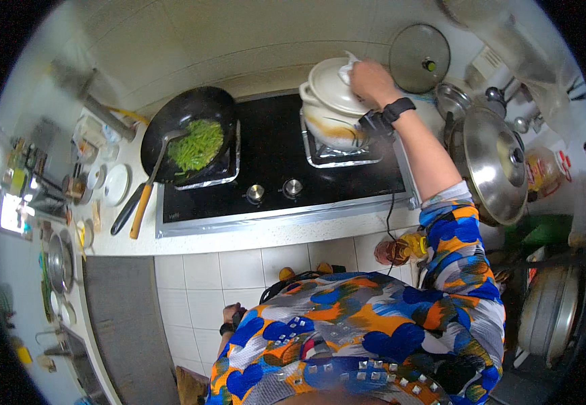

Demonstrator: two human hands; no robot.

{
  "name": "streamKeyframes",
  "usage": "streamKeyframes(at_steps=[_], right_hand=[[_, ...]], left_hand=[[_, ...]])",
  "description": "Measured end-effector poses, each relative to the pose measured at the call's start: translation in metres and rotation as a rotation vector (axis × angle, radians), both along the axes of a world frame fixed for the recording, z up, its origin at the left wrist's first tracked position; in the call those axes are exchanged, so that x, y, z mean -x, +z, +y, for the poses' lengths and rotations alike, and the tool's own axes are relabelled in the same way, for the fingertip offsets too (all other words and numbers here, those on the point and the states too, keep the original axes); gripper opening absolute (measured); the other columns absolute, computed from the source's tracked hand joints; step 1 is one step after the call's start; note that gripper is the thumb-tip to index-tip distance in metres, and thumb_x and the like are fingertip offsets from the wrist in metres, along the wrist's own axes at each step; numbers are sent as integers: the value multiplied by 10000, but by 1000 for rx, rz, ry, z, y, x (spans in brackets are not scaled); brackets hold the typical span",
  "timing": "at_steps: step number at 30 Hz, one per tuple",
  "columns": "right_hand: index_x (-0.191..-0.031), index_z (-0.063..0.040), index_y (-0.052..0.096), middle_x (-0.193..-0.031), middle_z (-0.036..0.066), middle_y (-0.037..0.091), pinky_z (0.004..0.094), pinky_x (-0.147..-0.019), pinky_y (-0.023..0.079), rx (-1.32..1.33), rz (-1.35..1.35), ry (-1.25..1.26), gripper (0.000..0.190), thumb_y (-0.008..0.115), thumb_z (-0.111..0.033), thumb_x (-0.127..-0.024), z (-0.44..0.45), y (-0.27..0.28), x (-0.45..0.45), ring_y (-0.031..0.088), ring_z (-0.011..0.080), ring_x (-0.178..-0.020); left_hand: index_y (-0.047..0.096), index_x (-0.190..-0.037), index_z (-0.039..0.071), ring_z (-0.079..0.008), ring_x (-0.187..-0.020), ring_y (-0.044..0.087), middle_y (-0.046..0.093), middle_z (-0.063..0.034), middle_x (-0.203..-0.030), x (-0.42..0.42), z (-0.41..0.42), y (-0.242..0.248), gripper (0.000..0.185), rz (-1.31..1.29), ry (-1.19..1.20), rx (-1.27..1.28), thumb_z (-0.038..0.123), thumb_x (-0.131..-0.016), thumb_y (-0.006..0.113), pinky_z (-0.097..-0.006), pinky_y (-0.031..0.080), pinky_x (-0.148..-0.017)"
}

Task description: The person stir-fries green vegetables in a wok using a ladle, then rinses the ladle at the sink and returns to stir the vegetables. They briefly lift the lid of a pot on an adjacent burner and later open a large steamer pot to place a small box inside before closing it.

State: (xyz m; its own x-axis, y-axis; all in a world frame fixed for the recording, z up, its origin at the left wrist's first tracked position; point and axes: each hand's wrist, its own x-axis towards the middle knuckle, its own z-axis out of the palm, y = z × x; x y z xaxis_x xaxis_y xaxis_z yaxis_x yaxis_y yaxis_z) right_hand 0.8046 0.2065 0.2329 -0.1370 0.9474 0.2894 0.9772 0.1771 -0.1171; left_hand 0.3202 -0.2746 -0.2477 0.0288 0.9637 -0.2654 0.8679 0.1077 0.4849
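Note:
My right hand [372, 82] is closed on a white cloth [346, 71] at the knob side of the white lid [329, 86]. The lid rests on a white ceramic pot [326, 124], whose side bears a brown and green pattern. The pot stands over the right burner. My left hand [234, 312] hangs low beside my body; whether its fingers are closed is unclear. On the left burner a black wok [159, 134] holds chopped green vegetables [199, 144]. A metal spatula [156, 164] leans in the wok, its wooden-coloured handle beside the wok's black handle [127, 210].
A glass lid [414, 58] leans on the wall behind the pot. A large lidded metal pan [490, 162] stands at the right. White dishes [116, 185] and jars stand left of the wok. Bottles [397, 250] stand below the counter's front edge.

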Motion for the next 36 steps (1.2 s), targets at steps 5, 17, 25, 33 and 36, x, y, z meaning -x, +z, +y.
streamKeyframes(at_steps=[5,17,25,33,36], right_hand=[[-852,63,620,-875,258,603,438,-769,468,79,-45,36,350,499,-264,-817,11,6,-1,590,383,-840],[-861,39,634,-874,256,616,419,-748,483,130,-8,79,297,605,-209,-701,21,15,-7,613,371,-822],[-736,62,627,-771,260,603,427,-690,477,12,24,100,352,621,-275,-633,22,9,-7,597,388,-750],[-759,45,638,-765,245,614,415,-694,490,-54,177,57,316,613,-251,-650,13,13,-14,609,374,-731],[-759,46,639,-751,244,613,417,-696,486,-129,270,27,345,602,-280,-653,9,23,-27,609,373,-719]], left_hand=[[524,-607,75,-299,-616,585,583,-119,-601,-19,6,35,196,-271,338,160,236,-656,625,-400,457,-538],[560,-618,61,-254,-570,586,611,-101,-634,-45,31,94,207,-122,277,232,230,-732,590,-363,460,-517],[568,-637,92,-243,-686,604,612,-78,-647,-5,3,-25,187,85,-46,47,234,-759,564,-336,484,-626],[551,-645,56,-208,-636,596,598,-79,-630,-9,4,-11,239,-758,975,475,257,-769,581,-333,477,-571],[514,-608,20,-197,-570,571,557,-94,-575,-10,12,0,252,-690,905,487,197,-775,576,-341,461,-531]])
